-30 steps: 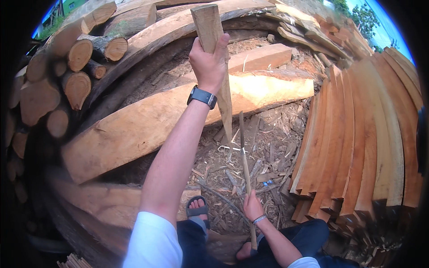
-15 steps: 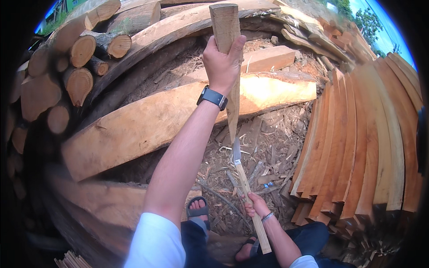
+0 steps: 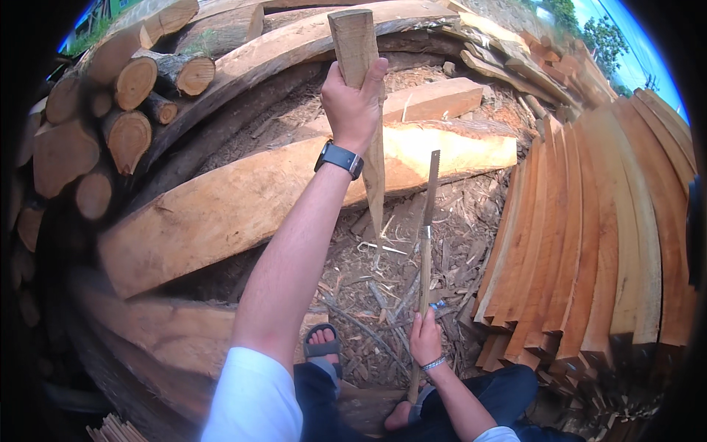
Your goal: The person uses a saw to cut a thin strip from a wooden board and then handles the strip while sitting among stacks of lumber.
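Observation:
My left hand (image 3: pixel 352 107) is closed around the upper part of a wooden stake (image 3: pixel 354 37), its thumb lying along the wood. Broad at the top, the stake tapers to a thin, pointed lower end with pale slivers by it. Lower and to the right, my right hand (image 3: pixel 426 340) grips the long wooden handle (image 3: pixel 425 276) of a knife (image 3: pixel 431 188). Its narrow grey blade points up and away from me, to the right of the stake and apart from it.
A thick sawn slab (image 3: pixel 213 210) lies across behind the stake. Cut logs (image 3: pixel 129 140) are piled at the left, and long brown boards (image 3: pixel 589 236) are stacked at the right. Wood chips and bark (image 3: pixel 353 276) cover the ground by my sandalled feet (image 3: pixel 322 342).
The knife has swung up and right, its blade leaving the stake's lower end. My right hand has moved slightly right and down. The stake and my left hand have shifted slightly left.

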Motion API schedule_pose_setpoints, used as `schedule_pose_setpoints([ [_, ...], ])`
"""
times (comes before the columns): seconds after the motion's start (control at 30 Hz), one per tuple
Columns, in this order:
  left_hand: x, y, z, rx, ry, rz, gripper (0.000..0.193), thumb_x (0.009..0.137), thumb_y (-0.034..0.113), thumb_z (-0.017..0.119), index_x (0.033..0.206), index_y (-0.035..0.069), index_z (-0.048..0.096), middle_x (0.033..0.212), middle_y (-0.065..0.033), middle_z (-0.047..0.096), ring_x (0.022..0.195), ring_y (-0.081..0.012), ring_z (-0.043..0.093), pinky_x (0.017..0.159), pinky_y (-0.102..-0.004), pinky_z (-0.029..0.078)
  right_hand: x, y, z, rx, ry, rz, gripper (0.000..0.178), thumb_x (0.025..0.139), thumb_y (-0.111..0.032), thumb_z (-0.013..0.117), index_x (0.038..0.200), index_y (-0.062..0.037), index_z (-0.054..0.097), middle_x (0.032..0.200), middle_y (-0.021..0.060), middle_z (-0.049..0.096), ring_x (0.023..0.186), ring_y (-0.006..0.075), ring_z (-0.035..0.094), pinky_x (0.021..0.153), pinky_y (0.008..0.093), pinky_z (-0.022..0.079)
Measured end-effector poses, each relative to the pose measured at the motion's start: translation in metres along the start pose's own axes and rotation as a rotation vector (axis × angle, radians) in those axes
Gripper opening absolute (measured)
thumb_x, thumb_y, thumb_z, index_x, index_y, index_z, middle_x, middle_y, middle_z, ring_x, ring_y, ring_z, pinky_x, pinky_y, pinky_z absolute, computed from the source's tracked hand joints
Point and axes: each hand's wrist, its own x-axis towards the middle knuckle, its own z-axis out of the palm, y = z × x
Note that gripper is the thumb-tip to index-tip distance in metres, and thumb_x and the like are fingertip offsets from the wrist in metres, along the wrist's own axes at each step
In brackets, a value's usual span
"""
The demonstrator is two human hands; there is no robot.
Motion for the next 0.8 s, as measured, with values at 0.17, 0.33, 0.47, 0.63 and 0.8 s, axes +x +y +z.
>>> schedule_pose_setpoints([
  [0.17, 0.0, 0.004, 0.007, -0.033, 0.009, -0.015, 0.053, 0.085, 0.047, 0.073, 0.096, -0.003, 0.058, 0.075, -0.0081, 0.065, 0.06, -0.0141, 0.066, 0.053, -0.0273, 0.054, -0.01, 0.075, 0.065, -0.196, -0.265, -0.027, 0.029, 0.101, -0.023, 0.046, 0.098, 0.0056, 0.049, 0.061, 0.0203, 0.059, 0.056, 0.0376, 0.064, 0.058, 0.0469, 0.052],
  [0.33, 0.003, -0.004, -0.009, 0.044, 0.043, -0.032, 0.059, 0.083, 0.056, 0.071, 0.091, -0.001, 0.06, 0.075, -0.0088, 0.067, 0.066, -0.0158, 0.067, 0.059, -0.029, 0.053, -0.002, 0.055, 0.049, 0.157, -0.428, 0.294, 0.041, 0.103, -0.032, 0.041, 0.097, 0.0047, 0.058, 0.062, 0.0135, 0.059, 0.054, 0.0234, 0.065, 0.049, 0.0394, 0.051],
  [0.47, -0.001, 0.003, 0.001, 0.0, 0.03, -0.04, 0.059, 0.084, 0.056, 0.071, 0.093, -0.001, 0.061, 0.076, -0.009, 0.067, 0.067, -0.0163, 0.067, 0.06, -0.0299, 0.053, -0.002, 0.065, 0.047, 0.565, -0.502, 0.51, 0.048, 0.105, -0.04, 0.037, 0.113, 0.0012, 0.06, 0.06, 0.0022, 0.05, 0.048, 0.01, 0.052, 0.04, 0.026, 0.041],
  [0.63, 0.004, -0.003, -0.011, 0.052, 0.061, -0.065, 0.058, 0.083, 0.055, 0.072, 0.094, -0.001, 0.062, 0.078, -0.0094, 0.068, 0.071, -0.0165, 0.067, 0.064, -0.0297, 0.053, 0.02, 0.062, 0.009, 1.258, -0.694, 0.886, 0.047, 0.105, -0.042, 0.036, 0.124, -0.0033, 0.054, 0.063, -0.002, 0.041, 0.04, 0.0056, 0.03, 0.036, 0.0215, 0.028],
  [0.8, 0.005, -0.007, -0.015, 0.059, 0.078, -0.074, 0.059, 0.084, 0.055, 0.072, 0.094, -0.002, 0.061, 0.079, -0.0093, 0.068, 0.072, -0.0167, 0.067, 0.065, -0.0294, 0.052, 0.018, 0.007, -0.011, 0.816, -0.391, 0.438, 0.037, 0.106, -0.034, 0.035, 0.121, -0.0036, 0.05, 0.058, 0.0005, 0.045, 0.041, 0.0097, 0.043, 0.033, 0.0269, 0.032],
])
